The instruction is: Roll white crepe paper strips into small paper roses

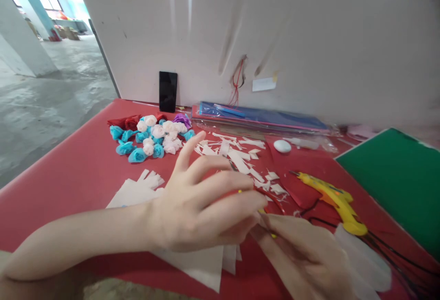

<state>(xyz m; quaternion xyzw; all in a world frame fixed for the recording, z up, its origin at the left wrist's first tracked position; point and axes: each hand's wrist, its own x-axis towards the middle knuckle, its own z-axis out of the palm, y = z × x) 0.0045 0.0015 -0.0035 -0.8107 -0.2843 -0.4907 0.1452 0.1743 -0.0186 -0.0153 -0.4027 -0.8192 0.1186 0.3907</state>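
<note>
My left hand (pixel 206 204) reaches in from the left, its little finger raised and the other fingers bent toward my right hand (pixel 305 249). Their fingertips meet above the table. Between them is a thin, small thing with yellow bits, mostly hidden and blurred; I cannot make out its kind. White paper sheets (pixel 202 268) lie beneath my left hand, some with cut strips at one end. Scattered white paper scraps (pixel 237 158) lie just beyond my fingers. A red-handled tool (pixel 277 201) lies partly hidden behind my left fingers.
Blue, pink, red and purple paper flowers (pixel 151 137) are grouped at left. A yellow glue gun (pixel 333 199) with a black cord lies at right beside a green board (pixel 395 181). A black phone (pixel 168 91) leans on the back panel, near plastic-wrapped blue sheets (pixel 268 117).
</note>
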